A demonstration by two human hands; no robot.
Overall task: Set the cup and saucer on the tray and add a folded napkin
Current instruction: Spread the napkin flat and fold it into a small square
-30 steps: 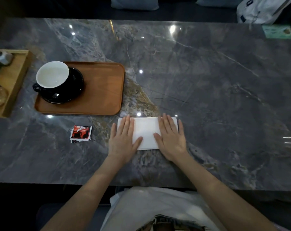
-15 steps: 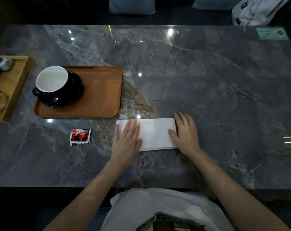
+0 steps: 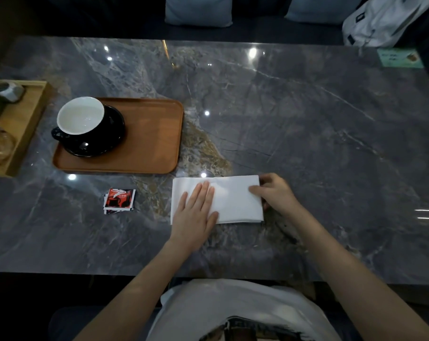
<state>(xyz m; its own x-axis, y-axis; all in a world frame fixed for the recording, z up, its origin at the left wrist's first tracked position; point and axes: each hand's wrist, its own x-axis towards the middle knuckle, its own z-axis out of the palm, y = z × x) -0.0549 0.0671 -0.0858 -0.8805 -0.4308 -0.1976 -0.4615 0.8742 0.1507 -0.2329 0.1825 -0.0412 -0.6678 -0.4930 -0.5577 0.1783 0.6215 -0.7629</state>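
Note:
A black cup with a white inside (image 3: 81, 118) stands on a black saucer (image 3: 110, 139) at the left end of the brown wooden tray (image 3: 149, 141). A white napkin (image 3: 235, 200), folded into a long rectangle, lies on the marble table in front of the tray's right corner. My left hand (image 3: 196, 212) rests flat on the napkin's left half, fingers together. My right hand (image 3: 274, 193) pinches the napkin's right edge, thumb on top and fingers curled behind it.
Red-and-black sachets (image 3: 120, 200) lie left of the napkin. A lighter wooden tray (image 3: 24, 124) with small items sits at the far left edge. A green card (image 3: 400, 57) and a white bag (image 3: 380, 18) are at the far right back.
My right hand slid from the napkin's middle to its right edge and closed on it. My left hand stayed pressed on the left half.

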